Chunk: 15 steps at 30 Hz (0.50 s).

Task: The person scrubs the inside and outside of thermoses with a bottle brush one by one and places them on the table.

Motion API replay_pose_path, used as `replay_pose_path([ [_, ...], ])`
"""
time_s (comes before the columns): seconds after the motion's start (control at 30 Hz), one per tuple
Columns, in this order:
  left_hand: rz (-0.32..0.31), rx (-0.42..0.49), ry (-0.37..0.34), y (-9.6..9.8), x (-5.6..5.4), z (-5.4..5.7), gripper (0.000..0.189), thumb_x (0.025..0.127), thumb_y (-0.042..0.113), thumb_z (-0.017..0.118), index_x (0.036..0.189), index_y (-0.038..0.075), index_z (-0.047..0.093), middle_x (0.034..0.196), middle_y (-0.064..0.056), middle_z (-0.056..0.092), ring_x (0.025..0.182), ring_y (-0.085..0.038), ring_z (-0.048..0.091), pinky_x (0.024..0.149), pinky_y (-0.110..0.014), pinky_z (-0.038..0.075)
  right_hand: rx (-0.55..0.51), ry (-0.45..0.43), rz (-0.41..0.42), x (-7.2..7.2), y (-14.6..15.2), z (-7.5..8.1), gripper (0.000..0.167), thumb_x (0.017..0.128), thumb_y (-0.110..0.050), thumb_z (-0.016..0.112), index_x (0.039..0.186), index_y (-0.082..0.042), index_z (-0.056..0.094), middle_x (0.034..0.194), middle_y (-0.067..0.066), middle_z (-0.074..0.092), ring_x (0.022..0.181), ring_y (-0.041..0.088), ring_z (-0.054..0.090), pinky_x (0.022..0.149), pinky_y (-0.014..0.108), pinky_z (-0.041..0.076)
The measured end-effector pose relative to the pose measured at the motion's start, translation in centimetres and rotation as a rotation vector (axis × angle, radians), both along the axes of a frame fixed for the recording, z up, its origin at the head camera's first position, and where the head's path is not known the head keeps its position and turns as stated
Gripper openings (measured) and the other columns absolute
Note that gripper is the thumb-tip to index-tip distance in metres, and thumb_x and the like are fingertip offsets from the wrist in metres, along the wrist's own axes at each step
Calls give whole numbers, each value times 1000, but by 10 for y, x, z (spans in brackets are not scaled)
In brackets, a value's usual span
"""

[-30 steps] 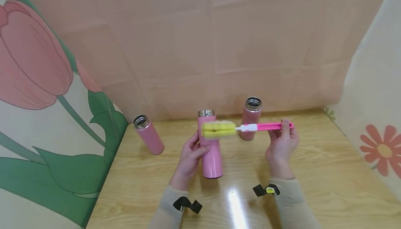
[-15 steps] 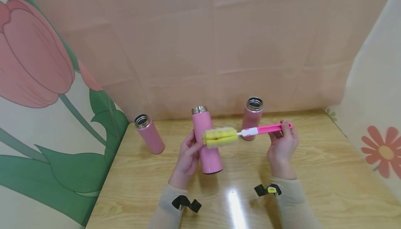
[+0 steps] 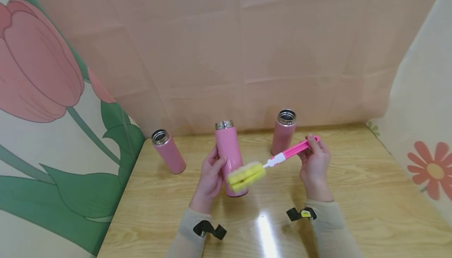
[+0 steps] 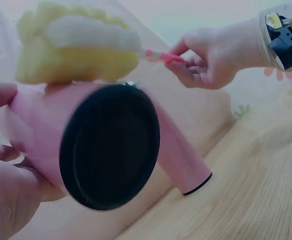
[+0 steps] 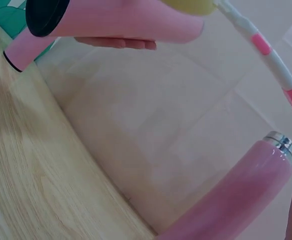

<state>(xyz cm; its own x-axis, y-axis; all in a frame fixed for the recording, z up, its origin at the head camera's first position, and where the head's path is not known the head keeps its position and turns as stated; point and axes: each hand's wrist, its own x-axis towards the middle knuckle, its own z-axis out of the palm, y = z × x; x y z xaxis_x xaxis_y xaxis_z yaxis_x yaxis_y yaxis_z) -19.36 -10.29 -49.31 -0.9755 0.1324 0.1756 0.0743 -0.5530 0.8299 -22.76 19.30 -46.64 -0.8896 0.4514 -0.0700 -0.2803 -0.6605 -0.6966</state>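
1. Presently, your left hand [image 3: 212, 170] has its fingers and thumb wrapped around a pink bottle [image 3: 227, 144].
2. Your right hand [image 3: 315, 166] pinches a brush [image 3: 276, 159] between thumb and fingers near the end of its pink handle [image 3: 296, 149].
3. The yellow sponge head [image 3: 246, 176] overlaps the held bottle's lower body, handle pointing to two o'clock; you cannot confirm contact.
4. Your bottle is tilted and off the table [image 3: 360, 195], its metal neck [image 3: 224, 125] near twelve o'clock.
5. From it, an open second bottle [image 3: 171, 155] stands at nine o'clock, an open third bottle [image 3: 283, 134] at two.
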Motion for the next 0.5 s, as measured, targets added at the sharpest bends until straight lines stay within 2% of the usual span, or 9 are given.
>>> replay_pose_path([
  [0.13, 2, -23, 3, 1, 0, -1, 69, 103, 6, 58, 167, 3, 33, 157, -14, 50, 134, -25, 57, 114, -38, 49, 19, -8, 0, 1, -1, -1, 15, 107, -10, 66, 95, -1, 70, 79, 4, 66, 62, 12, 62, 55, 23, 56],
  [0.23, 22, -19, -10, 2, -1, -2, 68, 102, 7, 58, 166, 2, 34, 153, -14, 52, 131, -25, 58, 113, -38, 49, -5, 4, -17, 0, -1, -2, 14, 107, -9, 66, 97, 0, 70, 81, 5, 66, 62, 12, 64, 55, 23, 57],
  [0.37, 36, 15, -28, 2, 0, -1, 67, 103, 8, 58, 165, 0, 35, 149, -13, 54, 130, -24, 59, 114, -37, 49, -57, 34, -52, -1, -2, -2, 15, 106, -11, 67, 99, 3, 69, 84, 7, 65, 63, 14, 66, 55, 23, 58],
  [0.5, 17, 63, -16, 3, 1, -1, 65, 104, 12, 56, 164, -2, 35, 146, -11, 58, 129, -22, 60, 113, -36, 49, -94, 45, -89, -2, -4, -2, 17, 107, -13, 67, 101, 3, 67, 86, 7, 63, 63, 15, 66, 56, 23, 59],
])
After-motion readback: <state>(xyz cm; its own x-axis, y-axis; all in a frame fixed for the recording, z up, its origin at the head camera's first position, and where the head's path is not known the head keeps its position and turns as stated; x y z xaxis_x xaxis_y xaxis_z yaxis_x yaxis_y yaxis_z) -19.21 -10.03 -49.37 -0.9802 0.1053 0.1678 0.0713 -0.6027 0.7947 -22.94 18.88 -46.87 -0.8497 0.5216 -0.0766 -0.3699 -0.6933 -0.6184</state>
